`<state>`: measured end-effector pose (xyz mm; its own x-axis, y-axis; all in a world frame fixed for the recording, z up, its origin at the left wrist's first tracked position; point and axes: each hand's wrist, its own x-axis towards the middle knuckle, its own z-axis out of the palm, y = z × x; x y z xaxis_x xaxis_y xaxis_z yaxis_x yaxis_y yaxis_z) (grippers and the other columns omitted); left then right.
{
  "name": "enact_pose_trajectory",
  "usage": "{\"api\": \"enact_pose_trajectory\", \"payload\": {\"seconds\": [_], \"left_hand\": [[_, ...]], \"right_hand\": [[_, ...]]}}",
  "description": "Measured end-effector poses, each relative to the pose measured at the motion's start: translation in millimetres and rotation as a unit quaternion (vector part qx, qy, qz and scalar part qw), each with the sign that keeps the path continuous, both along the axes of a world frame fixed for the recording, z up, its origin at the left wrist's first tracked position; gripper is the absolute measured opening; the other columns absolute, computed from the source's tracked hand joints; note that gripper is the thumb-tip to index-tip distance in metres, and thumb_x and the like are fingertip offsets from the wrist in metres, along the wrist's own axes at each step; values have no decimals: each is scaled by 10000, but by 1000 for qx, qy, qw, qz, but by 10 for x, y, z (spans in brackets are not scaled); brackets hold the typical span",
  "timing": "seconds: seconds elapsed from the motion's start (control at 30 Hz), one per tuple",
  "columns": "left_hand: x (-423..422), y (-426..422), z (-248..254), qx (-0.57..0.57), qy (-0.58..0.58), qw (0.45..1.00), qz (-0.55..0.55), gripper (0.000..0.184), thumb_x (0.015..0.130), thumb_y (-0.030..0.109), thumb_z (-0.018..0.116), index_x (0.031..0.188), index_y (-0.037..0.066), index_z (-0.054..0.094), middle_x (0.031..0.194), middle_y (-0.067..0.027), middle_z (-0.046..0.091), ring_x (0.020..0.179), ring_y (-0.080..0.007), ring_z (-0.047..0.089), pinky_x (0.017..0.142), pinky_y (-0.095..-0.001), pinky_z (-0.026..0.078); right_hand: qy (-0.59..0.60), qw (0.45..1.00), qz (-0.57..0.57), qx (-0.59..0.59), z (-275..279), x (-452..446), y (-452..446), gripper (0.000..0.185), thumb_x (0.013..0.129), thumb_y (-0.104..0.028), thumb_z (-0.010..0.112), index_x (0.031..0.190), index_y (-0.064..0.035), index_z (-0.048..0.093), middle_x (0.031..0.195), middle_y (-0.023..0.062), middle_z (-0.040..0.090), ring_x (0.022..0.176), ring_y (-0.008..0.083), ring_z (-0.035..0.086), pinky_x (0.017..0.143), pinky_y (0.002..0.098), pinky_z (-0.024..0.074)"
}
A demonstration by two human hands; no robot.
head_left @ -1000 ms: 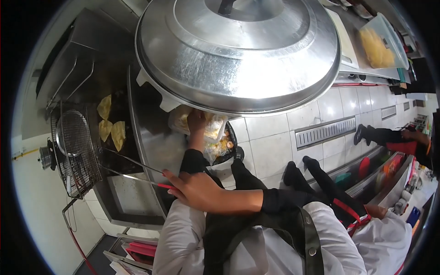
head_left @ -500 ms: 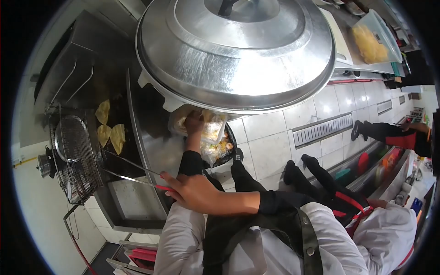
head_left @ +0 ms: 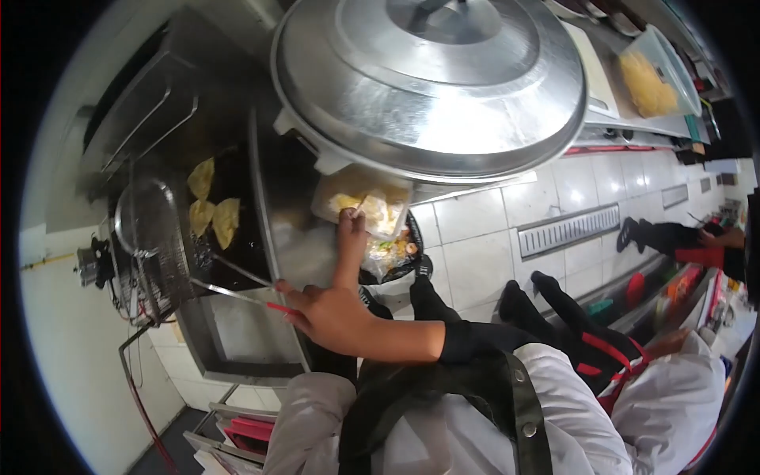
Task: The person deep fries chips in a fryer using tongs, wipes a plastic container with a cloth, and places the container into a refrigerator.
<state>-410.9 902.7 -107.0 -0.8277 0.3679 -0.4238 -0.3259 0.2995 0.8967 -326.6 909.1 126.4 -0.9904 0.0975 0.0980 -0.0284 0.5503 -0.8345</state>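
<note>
The tongs (head_left: 237,294) sit in the right hand (head_left: 336,321), fingers curled on the red grip, their two arms spread over the dark vat of the fryer (head_left: 264,198), near three yellow pieces (head_left: 226,222). The left hand (head_left: 351,224) has its fingers drawn together over a clear plastic container (head_left: 328,194); whether they grip anything I cannot tell. Above the container looms a large metal lid (head_left: 443,95)
</note>
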Motion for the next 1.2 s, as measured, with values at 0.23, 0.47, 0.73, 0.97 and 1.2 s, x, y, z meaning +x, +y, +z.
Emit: {"api": "enact_pose_trajectory", "payload": {"seconds": [0.23,0.47,0.73,0.97,1.2], "left_hand": [[146,-1165,1548,280,-140,944,100,324,893,270,564,1155,108,462,1005,-37,569,901,-165,590,754,-370,510],[-308,-2330,2548,208,-40,951,225,232,915,155,493,1126,69,450,1070,-125,584,925,-276,627,752,-392,549],[-1031,-2643,1396,-103,324,939,41,171,892,179,544,1001,47,547,844,-111,632,798,-205,634,688,-327,495],[66,-2317,2162,45,113,989,-79,133,877,59,563,1005,22,573,919,-72,630,845,-108,588,751,-272,473],[666,-3002,2740,150,41,972,-175,215,883,-7,545,1096,-13,520,1049,-88,610,991,-147,595,852,-279,470]], "right_hand": [[26,997,-31,-73,568,-285,-106,411,811,-217,655,1158,-16,567,738,170,625,671,320,623,598,389,477],[47,992,-90,-78,1056,-616,-211,482,810,-263,667,1192,3,542,762,221,633,691,367,633,612,390,485],[-11,992,-109,-58,821,-767,-509,495,811,-223,683,1203,38,531,949,219,639,848,264,629,745,321,471],[-12,995,-86,44,678,-770,-707,441,802,-287,650,1102,28,583,843,211,643,792,387,627,684,430,480],[-126,951,17,281,404,-1017,-1247,256,795,-264,627,881,-24,646,795,177,655,768,350,649,664,427,515]]}}
